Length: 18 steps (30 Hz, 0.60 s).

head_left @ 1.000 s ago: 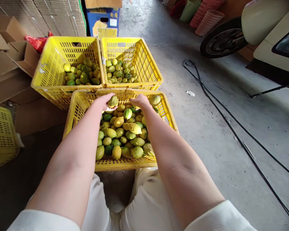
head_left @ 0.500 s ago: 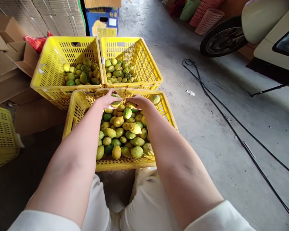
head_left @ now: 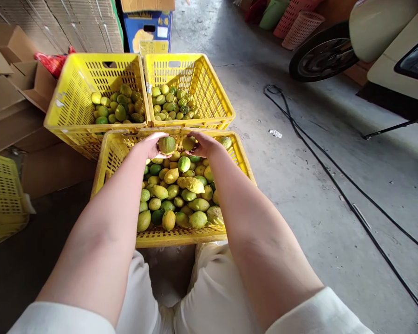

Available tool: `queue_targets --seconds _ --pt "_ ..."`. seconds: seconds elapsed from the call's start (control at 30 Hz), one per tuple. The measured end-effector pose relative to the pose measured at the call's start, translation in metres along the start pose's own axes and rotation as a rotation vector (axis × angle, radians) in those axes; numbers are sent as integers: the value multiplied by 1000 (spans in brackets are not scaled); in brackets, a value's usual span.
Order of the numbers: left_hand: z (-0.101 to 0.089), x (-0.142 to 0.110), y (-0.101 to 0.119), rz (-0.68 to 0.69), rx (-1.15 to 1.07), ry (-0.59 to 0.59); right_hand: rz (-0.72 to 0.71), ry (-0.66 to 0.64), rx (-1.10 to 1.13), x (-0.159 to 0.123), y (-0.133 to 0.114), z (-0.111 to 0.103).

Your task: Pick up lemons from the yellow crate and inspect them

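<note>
Above the far end of the near yellow crate (head_left: 181,239), my left hand (head_left: 152,145) is closed around a green lemon (head_left: 166,145). Level with it, my right hand (head_left: 202,144) grips a yellowish-green lemon (head_left: 188,143), its fingers curled over the fruit. A small gap separates the two held fruits. Below them the crate is filled with yellow and green lemons (head_left: 172,191), among them a long, bumpy yellow one (head_left: 192,184). One more lemon (head_left: 225,142) lies at the crate's far right corner, beyond my right wrist.
Behind stand two yellow crates, the left one (head_left: 61,111) with greenish lemons and the right one (head_left: 212,88) with striped green ones. Cardboard boxes (head_left: 7,102) pile up at left. A black cable (head_left: 320,162) crosses the floor near a parked vehicle (head_left: 379,51).
My left hand has turned its lemon so the rounded side faces me. My right hand has lifted its lemon out of the pile.
</note>
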<state>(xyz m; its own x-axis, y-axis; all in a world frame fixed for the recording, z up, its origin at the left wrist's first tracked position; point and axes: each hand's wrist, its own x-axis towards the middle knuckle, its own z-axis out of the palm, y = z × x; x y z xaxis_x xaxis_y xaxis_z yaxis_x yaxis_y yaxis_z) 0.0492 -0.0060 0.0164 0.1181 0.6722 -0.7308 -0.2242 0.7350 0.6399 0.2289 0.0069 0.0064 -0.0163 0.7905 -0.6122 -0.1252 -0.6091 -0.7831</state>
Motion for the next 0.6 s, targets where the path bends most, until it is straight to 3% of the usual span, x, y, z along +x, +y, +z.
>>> queue_targets --seconds 0.1,0.33,0.43,0.6 --pt "2 0 0 19 -38 8 86 -8 79 -5 -3 1" --pt "3 0 3 14 -165 55 120 2 211 -9 -6 3" --pt "1 -2 4 29 -188 67 79 46 242 -7 -6 1" --pt "0 -6 4 95 -274 -7 -12 23 327 -8 -5 -4"
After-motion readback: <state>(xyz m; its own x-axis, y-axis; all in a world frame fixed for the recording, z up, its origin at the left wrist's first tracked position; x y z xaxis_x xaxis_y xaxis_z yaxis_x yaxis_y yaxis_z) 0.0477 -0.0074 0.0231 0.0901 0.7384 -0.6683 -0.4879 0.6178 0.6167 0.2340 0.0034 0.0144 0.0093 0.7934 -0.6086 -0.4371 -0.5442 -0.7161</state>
